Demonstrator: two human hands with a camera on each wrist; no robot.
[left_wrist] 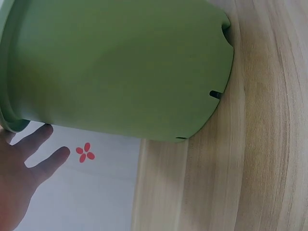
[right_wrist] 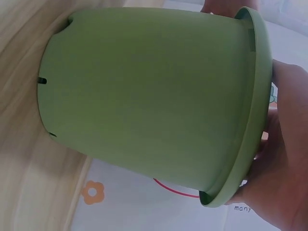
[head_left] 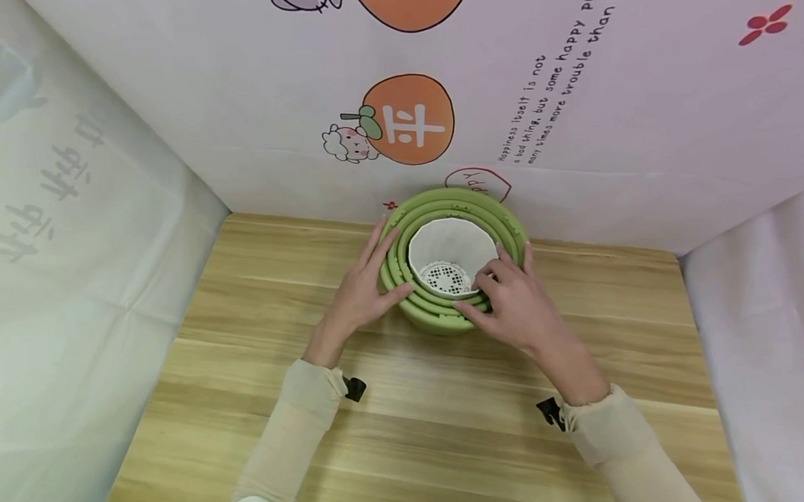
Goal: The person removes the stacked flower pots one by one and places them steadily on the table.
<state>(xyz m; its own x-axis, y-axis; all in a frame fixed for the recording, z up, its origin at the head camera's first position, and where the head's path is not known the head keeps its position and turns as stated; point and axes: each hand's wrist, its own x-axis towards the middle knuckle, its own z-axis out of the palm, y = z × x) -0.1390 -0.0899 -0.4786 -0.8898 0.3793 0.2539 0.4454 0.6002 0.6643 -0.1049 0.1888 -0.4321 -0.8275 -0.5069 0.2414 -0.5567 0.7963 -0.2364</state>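
Observation:
A nest of green flowerpots stands upright on the table against the back wall, several rims showing one inside another. Innermost sits a white pot with a perforated bottom. My left hand rests against the left side of the rims, its fingers spread and fairly straight and its thumb on the front edge. With curled fingers inside the white pot and the thumb on the rims, my right hand pinches the white pot's right front edge. In the right wrist view the outer green pot hides some fingertips.
The wood-grain table extends in front and to both sides. A printed white cloth wall rises directly behind the pots. Pale cloth hangs at the left and right.

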